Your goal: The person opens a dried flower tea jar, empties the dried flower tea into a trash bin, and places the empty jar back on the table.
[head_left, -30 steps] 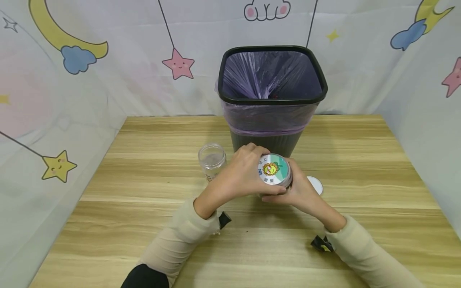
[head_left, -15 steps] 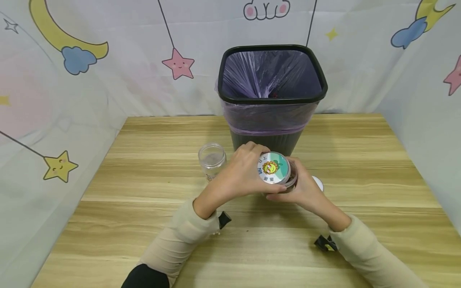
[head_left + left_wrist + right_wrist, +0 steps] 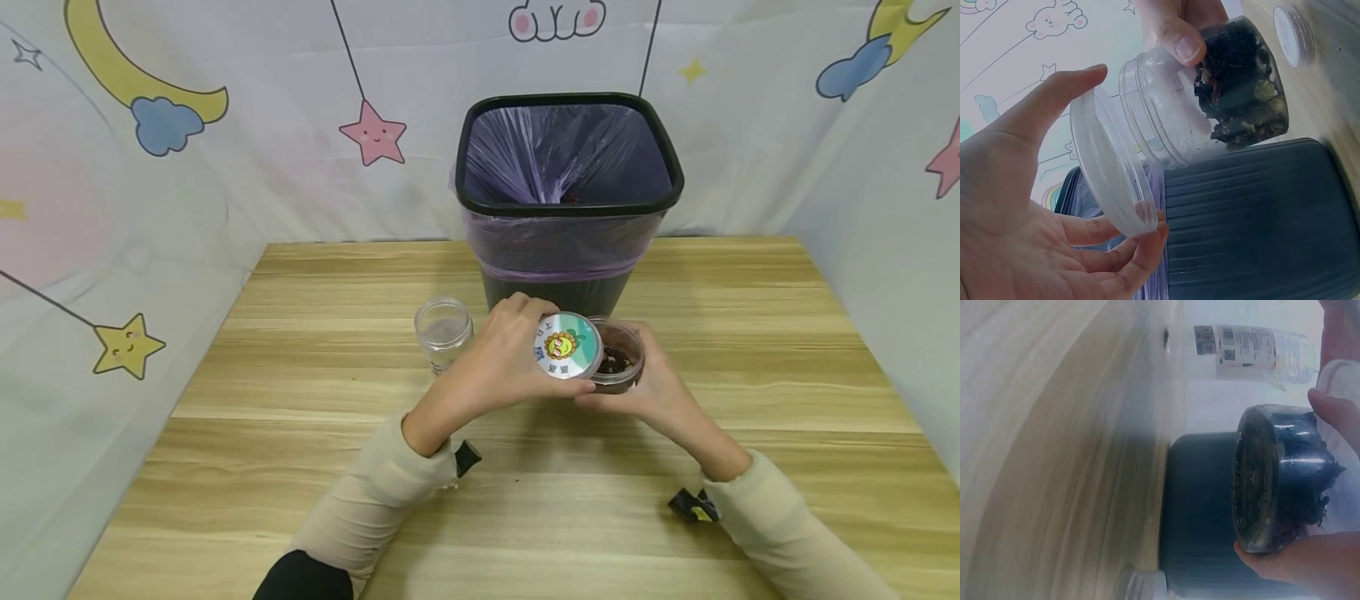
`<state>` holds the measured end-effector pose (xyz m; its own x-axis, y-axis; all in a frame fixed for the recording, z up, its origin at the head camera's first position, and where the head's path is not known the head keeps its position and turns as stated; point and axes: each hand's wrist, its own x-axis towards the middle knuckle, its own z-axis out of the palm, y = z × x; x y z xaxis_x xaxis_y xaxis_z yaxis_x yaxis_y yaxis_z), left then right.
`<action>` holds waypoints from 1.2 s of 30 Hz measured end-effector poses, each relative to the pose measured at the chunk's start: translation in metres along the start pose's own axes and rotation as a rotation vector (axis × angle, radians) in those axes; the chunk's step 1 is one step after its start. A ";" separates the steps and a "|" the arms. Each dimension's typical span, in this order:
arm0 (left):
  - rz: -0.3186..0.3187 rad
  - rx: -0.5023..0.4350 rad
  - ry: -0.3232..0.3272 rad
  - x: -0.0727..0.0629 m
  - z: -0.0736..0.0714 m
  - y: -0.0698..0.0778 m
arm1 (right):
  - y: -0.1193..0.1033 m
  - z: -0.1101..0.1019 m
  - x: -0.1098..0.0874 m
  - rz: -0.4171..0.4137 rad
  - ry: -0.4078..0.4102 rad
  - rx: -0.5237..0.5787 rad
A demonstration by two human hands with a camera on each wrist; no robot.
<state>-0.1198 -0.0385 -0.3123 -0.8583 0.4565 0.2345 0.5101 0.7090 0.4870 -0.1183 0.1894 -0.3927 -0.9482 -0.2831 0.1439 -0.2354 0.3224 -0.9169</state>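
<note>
In the head view my left hand (image 3: 510, 358) grips a round screw lid (image 3: 567, 344) with a sunflower label by its rim. Just right of it, my right hand (image 3: 667, 396) holds a clear plastic jar (image 3: 617, 382) round its side. Lid and jar mouth are apart, as the left wrist view shows, with the lid (image 3: 1107, 165) facing the opening. Dark dried bits with a few pale pieces (image 3: 1265, 90) fill the bottom part of the jar. From the right wrist view, the jar's base (image 3: 1254, 478) is visible, tilted, with fingers round it.
A bin (image 3: 570, 211) with a black rim and purple liner stands behind the hands. To the left is a clear jar (image 3: 442, 329), labelled in the right wrist view. Another lid (image 3: 1293, 35) lies on the wooden table (image 3: 322, 333). Patterned cloth (image 3: 300, 167) surrounds the table.
The lid has come off the jar. My right hand has moved rightward with the jar, exposing its mouth and dark contents, while my left hand keeps the lid almost in place.
</note>
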 end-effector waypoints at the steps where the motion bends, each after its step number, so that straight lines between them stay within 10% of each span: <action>1: 0.000 -0.001 -0.001 0.000 0.000 0.000 | 0.001 -0.001 0.000 -0.007 0.004 0.005; 24: -0.057 0.084 -0.112 0.001 0.009 -0.010 | 0.010 -0.026 -0.007 -0.041 0.123 0.033; 36: -0.112 0.078 -0.347 0.000 0.037 -0.024 | 0.004 -0.034 -0.012 0.001 0.155 -0.006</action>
<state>-0.1301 -0.0361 -0.3554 -0.8459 0.5191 -0.1221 0.4281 0.7976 0.4249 -0.1152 0.2246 -0.3850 -0.9699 -0.1404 0.1989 -0.2351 0.3279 -0.9150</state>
